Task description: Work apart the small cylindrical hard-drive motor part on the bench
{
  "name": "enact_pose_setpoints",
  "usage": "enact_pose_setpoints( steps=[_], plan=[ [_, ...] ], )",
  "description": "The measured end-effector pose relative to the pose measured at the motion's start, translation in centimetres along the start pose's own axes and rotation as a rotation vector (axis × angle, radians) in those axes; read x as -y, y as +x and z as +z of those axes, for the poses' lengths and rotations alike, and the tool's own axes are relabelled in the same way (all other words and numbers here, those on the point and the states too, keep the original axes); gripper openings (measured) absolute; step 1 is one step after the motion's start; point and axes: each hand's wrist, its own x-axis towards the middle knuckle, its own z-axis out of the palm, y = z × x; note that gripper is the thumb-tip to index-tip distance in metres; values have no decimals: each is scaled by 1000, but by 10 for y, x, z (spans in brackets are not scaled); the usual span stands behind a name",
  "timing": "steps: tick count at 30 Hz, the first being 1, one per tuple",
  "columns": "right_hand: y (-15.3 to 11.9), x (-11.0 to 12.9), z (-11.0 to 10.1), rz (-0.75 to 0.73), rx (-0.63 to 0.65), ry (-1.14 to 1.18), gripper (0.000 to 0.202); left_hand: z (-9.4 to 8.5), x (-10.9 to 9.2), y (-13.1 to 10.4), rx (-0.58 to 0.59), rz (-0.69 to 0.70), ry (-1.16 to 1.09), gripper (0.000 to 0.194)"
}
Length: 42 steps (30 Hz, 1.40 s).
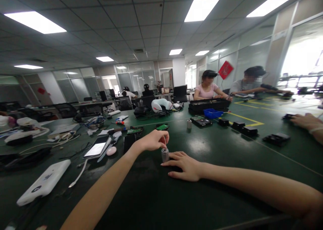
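Note:
A small silver metal cylinder (165, 156) stands upright on the green table, with dark detail on its top. Over that top, my left hand (154, 140) is closed in a pinch, fingertips pointing down; whatever it may hold is too small to make out. My right hand (185, 167) rests low on the table to the right of the cylinder. Its fingers are spread, and the foremost ones reach to the cylinder's side and base. A second, similar metal cylinder (189, 124) stands farther back on the table.
A white power bank (44, 183), a phone with a lit screen (97, 147) and cables crowd the left. Behind my hands lie a hard drive (201, 121), a blue tray (213, 113) and a neck pillow (161, 105). Black parts (244, 128) and co-workers are at the right.

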Motion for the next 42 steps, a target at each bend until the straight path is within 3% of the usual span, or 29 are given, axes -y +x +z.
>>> enact_pose_setpoints(
  steps=[3, 6, 10, 13, 20, 27, 31, 42],
  plan=[
    [0, -1, 1, 2, 0, -1, 49, -9, 10, 0, -58, -19, 8, 14],
    [0, -1, 1, 6, 4, -7, 49, -11, 34, 2, -105, -88, 43, 17],
    [1, -1, 1, 2, 8, -13, 49, 4, 71, 9, -36, -203, 76, 19],
    [1, -1, 1, 2, 4, -16, 49, 16, 86, 12, 27, -246, 84, 22],
    [2, -3, 4, -5, -4, -23, 49, 17, 87, 14, 107, -275, 160, 37],
    [1, -4, 4, -11, -11, -28, 49, 20, 87, 13, 238, -345, 285, 18],
    [2, -5, 5, -7, -13, -26, 49, 25, 83, 14, 298, -385, 328, 28],
    [2, -4, 5, 6, 2, -13, 50, 30, 93, 10, 181, -482, 472, 29]
  ],
)
